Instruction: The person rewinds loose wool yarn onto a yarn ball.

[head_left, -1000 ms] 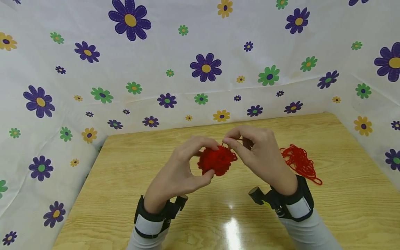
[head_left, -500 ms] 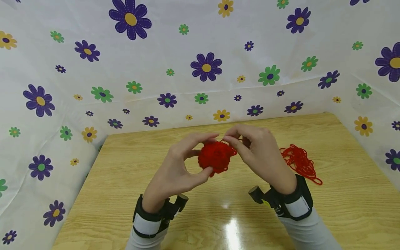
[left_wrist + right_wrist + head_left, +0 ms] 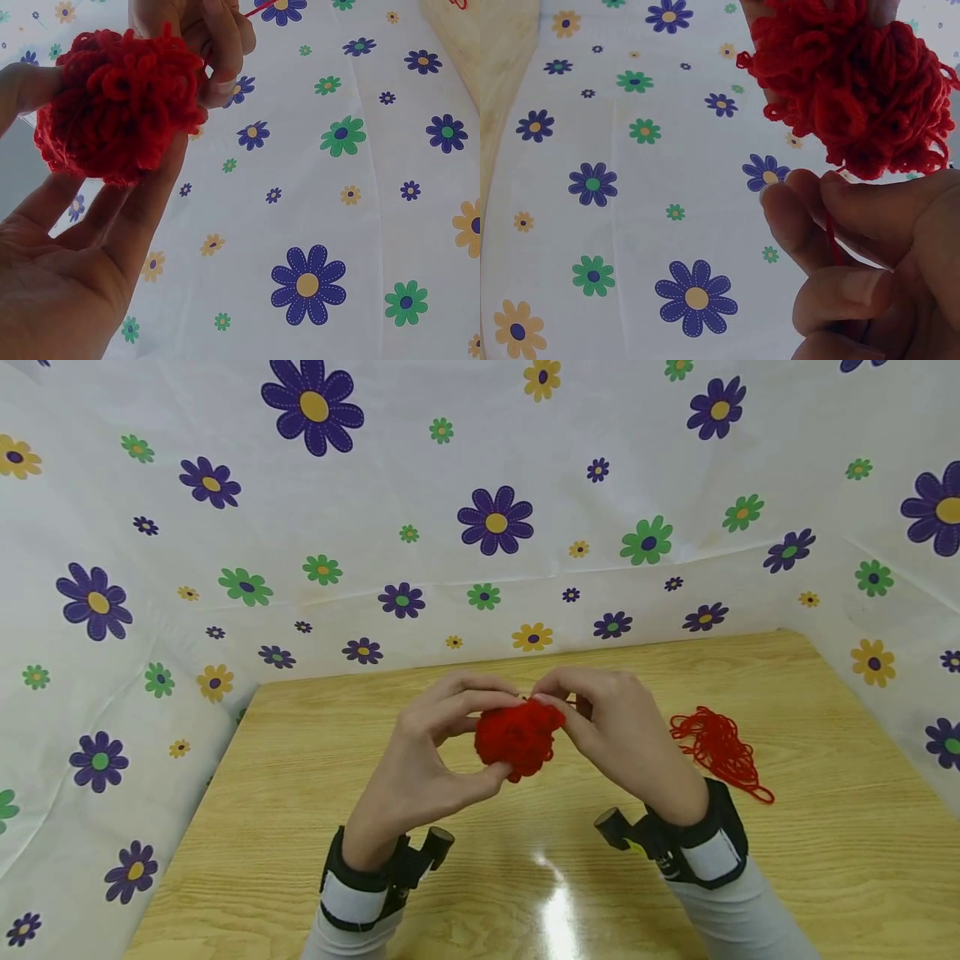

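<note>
A looped red yarn ball (image 3: 516, 739) is held above the table by my left hand (image 3: 431, 760), its thumb below and fingers along the upper side. In the left wrist view the yarn ball (image 3: 120, 105) shows dense curly loops, with the left fingers (image 3: 146, 206) spread against it. My right hand (image 3: 611, 727) is at the ball's upper right, thumb and index finger pinching a strand of red yarn. That yarn strand (image 3: 832, 232) runs between the right fingers toward the ball in the right wrist view. The strand's far end is hidden.
A loose heap of red yarn (image 3: 720, 752) lies on the wooden table (image 3: 285, 793) to the right of my right hand. White flowered cloth (image 3: 360, 527) stands behind the table and along both sides. Each wrist wears a black strap with a camera.
My right hand has come down and left slightly, closer against the yarn ball. The left fingers have shifted over the ball's top, and the ball has turned a little.
</note>
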The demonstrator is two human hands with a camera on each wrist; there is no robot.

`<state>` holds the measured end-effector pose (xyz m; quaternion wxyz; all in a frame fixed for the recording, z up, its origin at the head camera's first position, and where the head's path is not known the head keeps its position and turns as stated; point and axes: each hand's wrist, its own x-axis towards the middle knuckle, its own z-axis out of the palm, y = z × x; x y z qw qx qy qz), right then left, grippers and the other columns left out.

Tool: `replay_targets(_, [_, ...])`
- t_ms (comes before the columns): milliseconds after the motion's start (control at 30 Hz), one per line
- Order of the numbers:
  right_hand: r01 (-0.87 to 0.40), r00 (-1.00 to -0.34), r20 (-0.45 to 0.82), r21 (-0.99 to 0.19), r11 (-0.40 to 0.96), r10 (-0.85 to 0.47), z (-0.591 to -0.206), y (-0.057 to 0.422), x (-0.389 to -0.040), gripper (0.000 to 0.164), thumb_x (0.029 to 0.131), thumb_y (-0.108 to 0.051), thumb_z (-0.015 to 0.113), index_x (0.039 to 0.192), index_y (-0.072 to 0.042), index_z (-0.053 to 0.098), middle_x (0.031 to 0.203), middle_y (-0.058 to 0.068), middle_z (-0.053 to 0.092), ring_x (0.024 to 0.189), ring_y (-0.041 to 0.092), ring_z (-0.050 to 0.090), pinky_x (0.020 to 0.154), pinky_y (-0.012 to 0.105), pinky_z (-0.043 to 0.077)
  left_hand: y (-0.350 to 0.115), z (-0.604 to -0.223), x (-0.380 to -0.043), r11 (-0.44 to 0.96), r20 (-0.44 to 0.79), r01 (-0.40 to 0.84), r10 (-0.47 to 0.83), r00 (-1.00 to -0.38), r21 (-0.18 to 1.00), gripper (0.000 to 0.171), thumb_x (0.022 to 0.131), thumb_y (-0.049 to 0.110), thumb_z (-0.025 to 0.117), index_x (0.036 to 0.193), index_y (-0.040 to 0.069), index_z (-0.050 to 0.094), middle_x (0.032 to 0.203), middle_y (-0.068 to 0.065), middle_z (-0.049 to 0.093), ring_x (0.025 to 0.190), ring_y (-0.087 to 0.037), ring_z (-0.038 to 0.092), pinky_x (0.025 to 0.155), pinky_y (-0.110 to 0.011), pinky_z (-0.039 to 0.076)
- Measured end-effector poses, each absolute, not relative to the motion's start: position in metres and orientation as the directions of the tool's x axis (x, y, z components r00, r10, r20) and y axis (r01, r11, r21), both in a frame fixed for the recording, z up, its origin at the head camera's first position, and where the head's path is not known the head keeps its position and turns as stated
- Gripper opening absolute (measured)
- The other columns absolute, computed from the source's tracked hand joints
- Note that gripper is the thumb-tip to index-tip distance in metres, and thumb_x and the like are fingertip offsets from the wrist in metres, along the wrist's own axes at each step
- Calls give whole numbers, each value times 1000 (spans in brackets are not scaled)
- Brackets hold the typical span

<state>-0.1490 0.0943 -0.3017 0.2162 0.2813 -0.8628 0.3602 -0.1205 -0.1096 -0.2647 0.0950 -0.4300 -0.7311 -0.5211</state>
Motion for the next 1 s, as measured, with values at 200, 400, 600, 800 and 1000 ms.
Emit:
replay_targets(200, [-606, -781, 536, -526, 597, -321, -302, 95, -150, 7, 84, -29, 58, 84, -24, 62, 60, -13, 50, 45, 7, 39, 38, 23, 32, -110, -265, -120, 93, 572, 727, 554, -605, 680, 43, 64, -7, 70, 105, -2, 58, 110, -13, 56, 99, -21, 52, 70, -32, 51])
replay_targets(400, [-607, -782, 548, -563, 561, -297, -301, 95, -150, 11, 85, -31, 56, 81, -22, 61, 56, -11, 46, 44, 7, 36, 37, 23, 29, -109, -267, -121, 134, 557, 721, 546, -626, 680, 40, 65, -4, 71, 102, 0, 58, 101, -9, 59, 91, -17, 55, 65, -30, 52])
replay_targets(600, [-648, -751, 598, -586, 486, -281, -298, 94, -147, 10, 87, -29, 54, 81, -23, 59, 62, -13, 50, 45, 8, 36, 37, 24, 29, -106, -267, -121, 254, 543, 715, 502, -673, 651, 36, 65, -1, 71, 99, 3, 57, 96, -5, 59, 88, -13, 54, 65, -29, 51])
replay_targets(800, [-674, -731, 622, -597, 434, -281, -297, 92, -144, 10, 87, -27, 55, 82, -20, 60, 65, -12, 50, 48, 6, 38, 39, 23, 31, -105, -269, -123, 359, 557, 699, 428, -712, 618, 35, 65, 0, 71, 96, 4, 55, 93, -3, 57, 85, -13, 51, 66, -31, 46])
replay_targets(1000, [-684, -725, 615, -596, 420, -309, -297, 89, -142, 11, 88, -26, 53, 83, -19, 59, 69, -12, 52, 50, 5, 39, 41, 23, 34, -104, -270, -126, 396, 576, 679, 360, -734, 618, 50, 67, -4, 68, 112, 3, 50, 97, -6, 57, 85, -14, 50, 64, -30, 46])
